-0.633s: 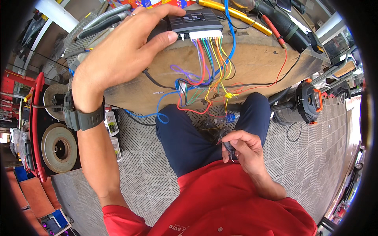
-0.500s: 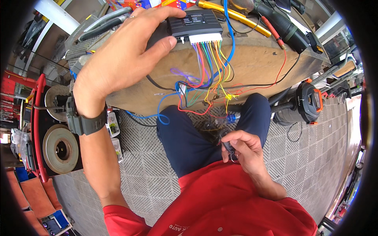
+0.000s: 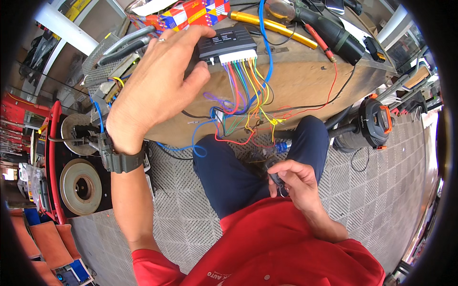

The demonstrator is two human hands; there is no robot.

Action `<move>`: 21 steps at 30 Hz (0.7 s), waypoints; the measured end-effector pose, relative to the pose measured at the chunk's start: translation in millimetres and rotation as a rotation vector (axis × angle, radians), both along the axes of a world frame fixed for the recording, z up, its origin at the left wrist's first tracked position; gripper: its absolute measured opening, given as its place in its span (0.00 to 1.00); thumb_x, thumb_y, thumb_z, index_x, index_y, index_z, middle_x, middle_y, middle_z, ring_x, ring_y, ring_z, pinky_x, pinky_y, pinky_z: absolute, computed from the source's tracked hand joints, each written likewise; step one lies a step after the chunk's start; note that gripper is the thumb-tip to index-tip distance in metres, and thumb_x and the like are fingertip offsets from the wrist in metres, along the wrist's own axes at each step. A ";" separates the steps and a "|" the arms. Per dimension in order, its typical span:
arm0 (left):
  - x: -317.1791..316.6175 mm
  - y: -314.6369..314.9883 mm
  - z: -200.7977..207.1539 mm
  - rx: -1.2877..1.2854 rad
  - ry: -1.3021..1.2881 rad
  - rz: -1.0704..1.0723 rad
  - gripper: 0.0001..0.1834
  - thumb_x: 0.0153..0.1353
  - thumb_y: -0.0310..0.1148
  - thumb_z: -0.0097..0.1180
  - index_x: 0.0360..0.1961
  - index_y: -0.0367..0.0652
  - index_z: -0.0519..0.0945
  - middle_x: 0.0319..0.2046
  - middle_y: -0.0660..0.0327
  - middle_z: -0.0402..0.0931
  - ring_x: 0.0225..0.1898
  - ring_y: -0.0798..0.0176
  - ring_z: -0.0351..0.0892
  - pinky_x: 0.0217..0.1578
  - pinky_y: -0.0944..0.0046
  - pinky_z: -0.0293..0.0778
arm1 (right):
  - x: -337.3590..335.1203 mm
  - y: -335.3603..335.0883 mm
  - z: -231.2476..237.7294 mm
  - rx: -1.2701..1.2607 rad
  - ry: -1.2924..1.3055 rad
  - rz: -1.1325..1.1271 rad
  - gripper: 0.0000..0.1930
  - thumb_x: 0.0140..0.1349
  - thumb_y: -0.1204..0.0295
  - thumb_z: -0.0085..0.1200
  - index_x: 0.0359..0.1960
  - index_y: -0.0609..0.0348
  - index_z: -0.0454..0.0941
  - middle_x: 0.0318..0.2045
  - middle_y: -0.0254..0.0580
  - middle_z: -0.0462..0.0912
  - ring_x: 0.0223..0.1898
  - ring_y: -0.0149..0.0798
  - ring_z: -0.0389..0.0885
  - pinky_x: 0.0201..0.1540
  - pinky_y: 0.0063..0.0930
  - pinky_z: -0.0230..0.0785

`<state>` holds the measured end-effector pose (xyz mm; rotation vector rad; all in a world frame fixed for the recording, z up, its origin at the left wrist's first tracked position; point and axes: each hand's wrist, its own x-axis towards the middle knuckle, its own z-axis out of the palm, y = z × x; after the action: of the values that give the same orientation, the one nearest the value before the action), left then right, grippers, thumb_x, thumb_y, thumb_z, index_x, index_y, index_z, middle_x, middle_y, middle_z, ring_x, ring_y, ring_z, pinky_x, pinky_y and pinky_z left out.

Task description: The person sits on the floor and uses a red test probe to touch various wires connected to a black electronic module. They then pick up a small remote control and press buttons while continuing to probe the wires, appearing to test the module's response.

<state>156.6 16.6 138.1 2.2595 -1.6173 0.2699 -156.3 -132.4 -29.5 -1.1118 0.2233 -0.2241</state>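
A black control box (image 3: pixel 227 42) with a white plug (image 3: pixel 238 57) and a fan of coloured wires (image 3: pixel 245 78) rests on the worn brown workbench (image 3: pixel 167 128). My left hand (image 3: pixel 157 81) is curved round the box's left end, forefinger along its far top edge and thumb at the near left corner; the other fingertips are hidden behind it. Low over my lap, my right hand (image 3: pixel 298 178) pinches a small dark key fob (image 3: pixel 275 178) with a metal ring, thumb and forefinger on it.
Behind the box lie a gold tube (image 3: pixel 272 28), a red probe (image 3: pixel 320 43) and a black power tool (image 3: pixel 336 40). A colourful carton (image 3: pixel 191 14) stands at the back. A metal mesh unit (image 3: pixel 98 64) is left. A vacuum cleaner (image 3: pixel 365 126) stands right on the tiled floor (image 3: pixel 362 190).
The whole view has shifted and turned slightly, bringing more of the carton into sight. Both hands keep their hold, and the box seems to stay in place on the bench.
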 end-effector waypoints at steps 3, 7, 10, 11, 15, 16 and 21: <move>-1.5 -3.1 0.6 0.001 0.037 0.013 0.29 0.72 0.28 0.58 0.74 0.46 0.74 0.64 0.45 0.78 0.68 0.39 0.76 0.71 0.46 0.70 | -0.5 -1.1 -0.8 0.022 -0.009 -0.009 0.14 0.83 0.79 0.47 0.54 0.68 0.88 0.36 0.46 0.89 0.28 0.38 0.89 0.30 0.25 0.72; -3.8 -4.8 2.0 0.009 0.171 0.042 0.28 0.73 0.27 0.56 0.73 0.43 0.73 0.60 0.45 0.79 0.65 0.40 0.78 0.68 0.46 0.71 | -2.6 -5.7 1.2 0.030 -0.001 0.014 0.14 0.85 0.78 0.47 0.55 0.66 0.88 0.36 0.42 0.88 0.30 0.34 0.87 0.37 0.27 0.77; -7.0 -7.8 1.8 -0.011 0.151 0.044 0.28 0.72 0.27 0.56 0.73 0.42 0.73 0.58 0.45 0.79 0.63 0.40 0.78 0.67 0.46 0.72 | -2.7 -8.9 3.3 0.023 0.004 0.018 0.14 0.86 0.78 0.47 0.56 0.65 0.89 0.36 0.41 0.88 0.31 0.32 0.87 0.40 0.27 0.80; -8.2 -9.0 1.6 -0.013 0.135 0.048 0.28 0.72 0.27 0.56 0.73 0.41 0.73 0.57 0.44 0.79 0.63 0.40 0.79 0.67 0.45 0.72 | -2.6 -9.6 3.8 0.007 0.004 0.015 0.14 0.86 0.78 0.48 0.56 0.65 0.89 0.36 0.41 0.88 0.31 0.32 0.87 0.40 0.27 0.80; -11.4 -13.8 1.7 -0.010 0.116 0.070 0.29 0.70 0.26 0.54 0.73 0.39 0.72 0.56 0.42 0.78 0.62 0.37 0.79 0.66 0.44 0.73 | -1.8 -12.1 4.3 0.010 -0.004 0.007 0.14 0.85 0.78 0.47 0.56 0.65 0.89 0.36 0.41 0.88 0.31 0.31 0.87 0.40 0.27 0.80; -12.3 -13.9 2.1 -0.010 0.112 0.069 0.29 0.70 0.26 0.54 0.73 0.39 0.72 0.57 0.41 0.78 0.62 0.37 0.79 0.66 0.44 0.73 | -1.5 -13.2 4.4 0.007 -0.012 0.007 0.14 0.85 0.78 0.47 0.56 0.65 0.89 0.36 0.41 0.88 0.31 0.31 0.87 0.40 0.27 0.80; -14.5 -12.4 5.7 -0.011 0.090 0.063 0.29 0.70 0.26 0.54 0.73 0.39 0.72 0.60 0.41 0.77 0.63 0.36 0.78 0.67 0.43 0.72 | -0.3 -17.3 5.3 0.007 -0.012 0.000 0.15 0.85 0.79 0.47 0.56 0.64 0.89 0.36 0.41 0.88 0.31 0.31 0.87 0.40 0.27 0.79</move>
<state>142.0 4.2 143.7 2.2827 -1.4978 0.1898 -156.6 -149.7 -24.3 -1.1031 0.2136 -0.2298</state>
